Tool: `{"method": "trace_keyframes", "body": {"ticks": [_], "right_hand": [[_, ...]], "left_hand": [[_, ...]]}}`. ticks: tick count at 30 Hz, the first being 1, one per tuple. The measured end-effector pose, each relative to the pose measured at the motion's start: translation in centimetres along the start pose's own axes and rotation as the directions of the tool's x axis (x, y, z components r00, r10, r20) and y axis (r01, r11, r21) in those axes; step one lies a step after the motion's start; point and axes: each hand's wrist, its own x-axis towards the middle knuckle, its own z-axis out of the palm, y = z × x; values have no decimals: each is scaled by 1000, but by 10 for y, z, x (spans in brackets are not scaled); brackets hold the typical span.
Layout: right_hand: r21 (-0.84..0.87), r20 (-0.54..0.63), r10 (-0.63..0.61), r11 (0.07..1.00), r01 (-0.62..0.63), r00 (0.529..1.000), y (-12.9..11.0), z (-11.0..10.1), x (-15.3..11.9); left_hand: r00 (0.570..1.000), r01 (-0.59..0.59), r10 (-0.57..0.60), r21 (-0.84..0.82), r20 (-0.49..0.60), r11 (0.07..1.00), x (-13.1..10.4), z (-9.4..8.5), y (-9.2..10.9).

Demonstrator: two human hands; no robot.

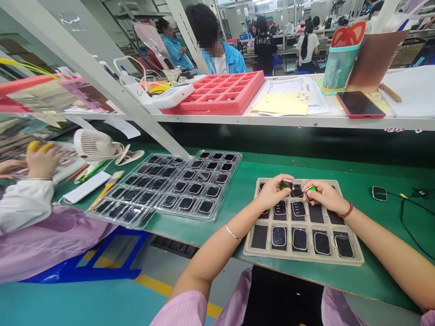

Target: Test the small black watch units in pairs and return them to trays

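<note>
Over the far part of a beige compartment tray (pixel 302 257), my left hand (pixel 274 192) pinches a smartwatch body (pixel 286 184) with a dark face. Beside it, my right hand (pixel 321 195) grips another smartwatch body (pixel 310 192), whose screen shows green. Several square watch bodies lie in the tray under and in front of my hands, among them a dark-screened watch (pixel 299 239) in the near row. Some compartments hold only their dark lining. My fingers partly cover both held watches and the tray's far row.
Two clear plastic trays (pixel 212 216) of watches lie left on the green bench. A single watch (pixel 379 193) and black cables lie at right. A shelf above carries a red foam tray (pixel 217 108) and a phone (pixel 360 105). A co-worker's hand (pixel 42 158) is far left, near a white fan (pixel 97 144).
</note>
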Motion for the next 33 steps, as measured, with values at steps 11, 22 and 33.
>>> {"method": "trace_keyframes", "body": {"ticks": [11,22,33], "right_hand": [[-56,6,-131,990,131,991,5,2,2],[27,2,-34,999,34,999,5,0,1],[-6,4,-49,999,49,999,2,2,0]], "left_hand": [[998,46,-44,57,-40,997,1,0,0],[997,41,-38,50,-69,998,2,-1,1],[996,43,-40,49,-75,998,1,0,3]]}}
